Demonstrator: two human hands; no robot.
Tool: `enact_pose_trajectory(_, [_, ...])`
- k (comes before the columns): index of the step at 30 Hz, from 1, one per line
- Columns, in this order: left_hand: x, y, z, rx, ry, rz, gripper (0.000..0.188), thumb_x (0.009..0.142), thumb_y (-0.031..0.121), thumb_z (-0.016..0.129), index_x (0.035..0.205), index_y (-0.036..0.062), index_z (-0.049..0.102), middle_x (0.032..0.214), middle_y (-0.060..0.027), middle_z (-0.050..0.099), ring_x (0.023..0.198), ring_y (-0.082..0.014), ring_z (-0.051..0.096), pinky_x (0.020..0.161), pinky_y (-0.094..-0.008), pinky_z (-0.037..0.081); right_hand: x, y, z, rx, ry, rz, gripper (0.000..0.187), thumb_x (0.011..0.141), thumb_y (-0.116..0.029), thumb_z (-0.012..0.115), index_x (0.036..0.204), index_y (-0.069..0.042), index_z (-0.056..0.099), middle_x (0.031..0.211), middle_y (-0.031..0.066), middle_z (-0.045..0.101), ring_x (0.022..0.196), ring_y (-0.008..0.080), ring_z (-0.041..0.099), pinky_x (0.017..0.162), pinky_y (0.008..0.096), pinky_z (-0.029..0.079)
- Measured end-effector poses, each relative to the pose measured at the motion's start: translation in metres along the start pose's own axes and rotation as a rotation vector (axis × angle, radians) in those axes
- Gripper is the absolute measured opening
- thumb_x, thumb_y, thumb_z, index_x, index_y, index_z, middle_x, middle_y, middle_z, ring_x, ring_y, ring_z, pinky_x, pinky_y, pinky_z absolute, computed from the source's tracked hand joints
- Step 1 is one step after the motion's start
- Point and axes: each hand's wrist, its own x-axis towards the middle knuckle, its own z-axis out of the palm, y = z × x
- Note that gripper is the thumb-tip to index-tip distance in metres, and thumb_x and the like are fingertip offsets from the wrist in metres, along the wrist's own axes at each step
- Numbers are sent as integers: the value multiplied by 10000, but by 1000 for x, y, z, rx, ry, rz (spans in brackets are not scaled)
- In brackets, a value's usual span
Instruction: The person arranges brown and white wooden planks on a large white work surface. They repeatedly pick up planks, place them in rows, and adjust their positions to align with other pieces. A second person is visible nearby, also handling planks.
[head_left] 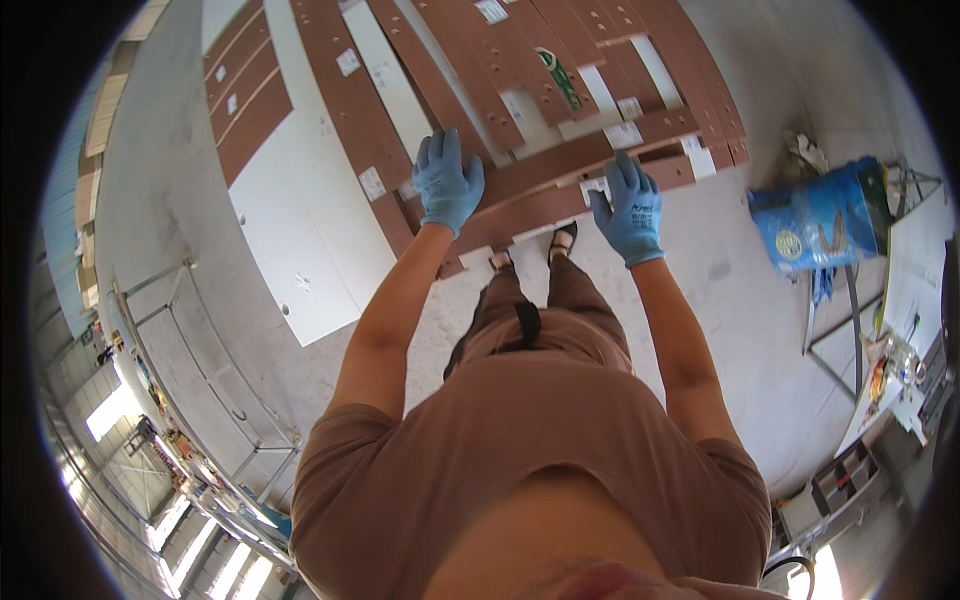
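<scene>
Grey floor [720, 330] surrounds a spread of brown boards [483, 75]. Over them, the blue-gloved left hand [447, 185] is open, fingers extended, empty; the right hand [629, 210], likewise open and empty, is at their near edge, contact unclear.

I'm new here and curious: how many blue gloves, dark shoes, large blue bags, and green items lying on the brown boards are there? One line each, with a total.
Blue gloves: 2
Dark shoes: 2
Large blue bag: 1
Green item on the brown boards: 1
Total: 6
</scene>
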Motion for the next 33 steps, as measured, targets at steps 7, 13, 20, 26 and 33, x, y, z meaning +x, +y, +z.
enact_pose_trajectory(7, [49, -19, 22, 247, -163, -129, 805, 971, 534, 591, 1581, 37, 421, 1642, -218, 401, 1550, -468, 288, 1260, -583, 208, 42, -30, 29, 2, -118, -149, 551, 788, -257, 803, 1263, -48, 617, 1451, 208, 570, 1313, 402, 558, 1077, 518, 457])
enact_pose_trajectory(13, [57, -8, 20, 269, -240, -94, 824, 950, 522, 622, 1559, 10, 409, 1610, -264, 374, 1537, -475, 276, 1268, -570, 187, 52, -34, 43, -76, -194, -205, 569, 807, -327, 792, 1274, -58, 610, 1456, 190, 558, 1363, 400, 512, 1142, 557, 383])
enact_pose_trajectory(20, [63, -12, 24, 201, -199, 0, 720, 888, 427, 683, 1422, -29, 522, 1466, -258, 483, 1444, -461, 389, 1277, -533, 204, 51, -29, 51, -91, -216, -226, 559, 805, -349, 789, 1258, -69, 617, 1444, 174, 540, 1395, 404, 464, 1163, 579, 351])
enact_pose_trajectory(26, [67, -13, 34, 265, -93, -22, 687, 867, 405, 682, 1408, 1, 555, 1444, -259, 509, 1417, -474, 428, 1262, -554, 237, 65, -21, 57, -71, -171, -280, 603, 795, -389, 788, 1283, -75, 625, 1432, 162, 548, 1388, 402, 469, 1156, 583, 354])
enact_pose_trajectory(33, [27, -54, -2, -29, 94, -102, 527, 926, 309, 705, 1374, 40, 636, 1450, -225, 592, 1376, -442, 523, 1134, -519, 425, 59, -6, 64, -78, -187, -340, 584, 817, -409, 763, 1300, -104, 640, 1433, 130, 575, 1373, 368, 501, 1155, 560, 381])
